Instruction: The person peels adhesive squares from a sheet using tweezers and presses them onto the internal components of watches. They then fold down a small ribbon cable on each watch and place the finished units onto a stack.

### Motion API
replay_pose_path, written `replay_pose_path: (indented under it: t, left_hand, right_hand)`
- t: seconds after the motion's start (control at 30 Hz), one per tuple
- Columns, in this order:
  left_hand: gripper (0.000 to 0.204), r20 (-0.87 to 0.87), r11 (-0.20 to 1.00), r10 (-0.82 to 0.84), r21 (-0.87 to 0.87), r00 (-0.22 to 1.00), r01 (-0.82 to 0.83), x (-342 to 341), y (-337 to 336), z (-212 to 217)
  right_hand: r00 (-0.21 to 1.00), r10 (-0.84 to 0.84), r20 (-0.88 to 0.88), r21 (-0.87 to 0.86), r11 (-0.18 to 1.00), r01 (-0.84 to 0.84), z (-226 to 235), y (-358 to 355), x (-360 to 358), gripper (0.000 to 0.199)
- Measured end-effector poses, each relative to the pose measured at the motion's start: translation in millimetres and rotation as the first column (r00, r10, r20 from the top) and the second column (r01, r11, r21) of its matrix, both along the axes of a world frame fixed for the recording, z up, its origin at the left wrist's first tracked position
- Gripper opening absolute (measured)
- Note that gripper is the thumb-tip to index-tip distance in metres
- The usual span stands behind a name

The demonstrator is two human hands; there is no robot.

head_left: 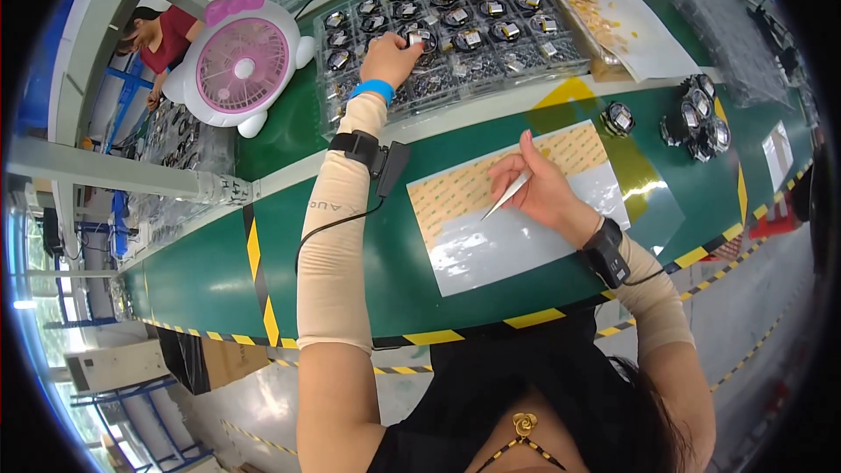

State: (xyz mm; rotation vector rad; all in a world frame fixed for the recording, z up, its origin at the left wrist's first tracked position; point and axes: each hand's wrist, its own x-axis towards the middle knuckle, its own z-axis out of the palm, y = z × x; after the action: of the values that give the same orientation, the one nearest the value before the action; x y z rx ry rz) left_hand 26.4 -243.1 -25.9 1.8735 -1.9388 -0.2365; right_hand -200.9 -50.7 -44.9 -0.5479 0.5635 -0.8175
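My left hand (390, 60) reaches into a clear plastic tray (569, 60) at the back of the bench. Its thumb and fingers close on a small round black part (427, 38) with a white label, which sits among rows of similar parts. In my right hand (554, 197) is a pair of pointed silver tweezers (505, 196), tips aimed down and to the left. The tweezers hover above a pale sheet (473, 254); a patterned tan adhesive strip (473, 193) lies along its far side.
Yellow transparent film (644, 180) lies right of the sheet, near a single round part (618, 119) and a cluster of several more (698, 118). A shallow box (648, 44) holds small tan pieces. At left stands a pink and white fan (243, 66); another person (166, 39) sits beyond.
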Motion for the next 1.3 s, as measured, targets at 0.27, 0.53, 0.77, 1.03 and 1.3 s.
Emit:
replay_pose_path:
  t: [0.27,0.53,0.77,1.03,1.3]
  left_hand:
    - [0.026,-0.572,0.987,-0.120,0.017,0.811,0.158,-16,51,16]
    - [0.014,-0.926,0.943,-0.059,0.071,0.374,0.326,-34,198,7]
    - [0.023,-0.958,0.839,0.286,0.250,-0.001,0.483,-11,235,2]
    - [0.039,-0.929,0.736,0.338,0.359,0.147,0.575,-20,244,-3]
    - [0.039,-0.897,0.787,0.420,0.285,-0.137,0.547,6,236,-7]
  right_hand:
    - [0.699,-0.634,-0.331,-0.827,0.552,0.110,44,-14,11,0.030]
    - [0.465,-0.805,-0.369,-0.928,0.296,-0.224,21,14,39,0.026]
    - [0.608,-0.647,-0.460,-0.878,0.432,-0.205,15,37,50,0.016]
    - [0.439,-0.716,-0.543,-0.833,0.524,-0.175,14,37,56,0.010]
    - [0.762,-0.515,-0.392,-0.578,0.782,0.231,39,22,17,0.030]
